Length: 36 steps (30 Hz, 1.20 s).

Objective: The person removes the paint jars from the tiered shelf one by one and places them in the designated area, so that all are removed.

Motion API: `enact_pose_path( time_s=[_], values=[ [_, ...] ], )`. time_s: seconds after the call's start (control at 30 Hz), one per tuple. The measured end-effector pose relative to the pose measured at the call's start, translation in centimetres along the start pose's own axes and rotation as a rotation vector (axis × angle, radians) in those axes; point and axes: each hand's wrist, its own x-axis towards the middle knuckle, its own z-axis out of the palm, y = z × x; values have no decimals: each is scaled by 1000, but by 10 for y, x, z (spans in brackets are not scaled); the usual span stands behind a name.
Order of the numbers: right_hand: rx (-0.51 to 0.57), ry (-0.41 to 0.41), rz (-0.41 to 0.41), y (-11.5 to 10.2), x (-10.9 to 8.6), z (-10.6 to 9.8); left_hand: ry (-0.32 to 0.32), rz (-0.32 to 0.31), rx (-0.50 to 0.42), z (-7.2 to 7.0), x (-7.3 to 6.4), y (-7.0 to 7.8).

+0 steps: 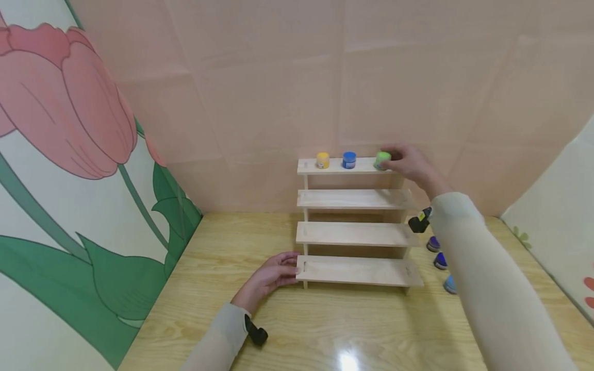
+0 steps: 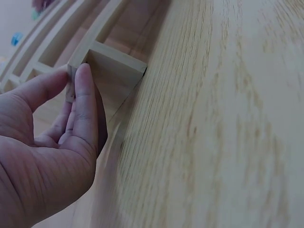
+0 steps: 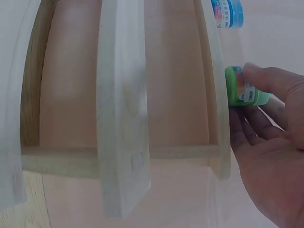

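Observation:
A wooden rack with stepped shelves (image 1: 357, 270) stands on the table. At its left end, my left hand (image 1: 275, 273) pinches the end of the lowest shelf between thumb and fingers; the left wrist view has the hand (image 2: 57, 137) at that corner. On the right part of the top shelf stands a small green paint jar (image 1: 382, 160), gripped by my right hand (image 1: 413, 166). In the right wrist view the jar (image 3: 244, 88) meets the shelf board, with the thumb on one side and fingers on the other. A blue jar (image 1: 349, 160) and a yellow jar (image 1: 323, 161) stand further left on that shelf.
Right of the rack, two dark blue jars (image 1: 440, 261) and a light blue jar (image 1: 450, 284) stand on the wooden table (image 1: 325, 324), partly behind my right sleeve (image 1: 492, 273). A pink backdrop (image 1: 260, 103) rises behind, and a tulip-printed panel (image 1: 69, 154) borders the left.

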Motion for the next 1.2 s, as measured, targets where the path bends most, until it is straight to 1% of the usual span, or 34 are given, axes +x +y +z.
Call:
enact_pose_path(
  time_s=[0.13, 0.2, 0.37, 0.43, 0.5, 0.63, 0.8, 1.0, 1.2],
  values=[
    [4, 26, -9, 3, -8, -2, 0, 8, -4, 1, 0, 0],
    [-1, 48, -19, 5, -14, -4, -10, 22, -4, 1, 0, -1],
    [35, 107, -80, 12, -28, -9, -38, 55, 3, -1, -1, -3],
    [60, 111, -106, 14, -34, -12, -30, 50, 3, -1, -2, -3],
    [89, 98, -116, 17, -41, -14, -12, 34, -2, -1, -2, -3],
    [100, 78, -117, 22, -57, -19, 14, 15, -2, 1, -1, -2],
    [44, 79, -115, 31, -78, -25, 20, 4, -1, 1, 0, -2],
    [-2, 87, -87, 46, -100, -30, 11, 5, -1, 0, -1, -2],
    [-49, 81, -33, 62, -121, -33, 14, 3, 10, 1, -1, -1]
  ],
)
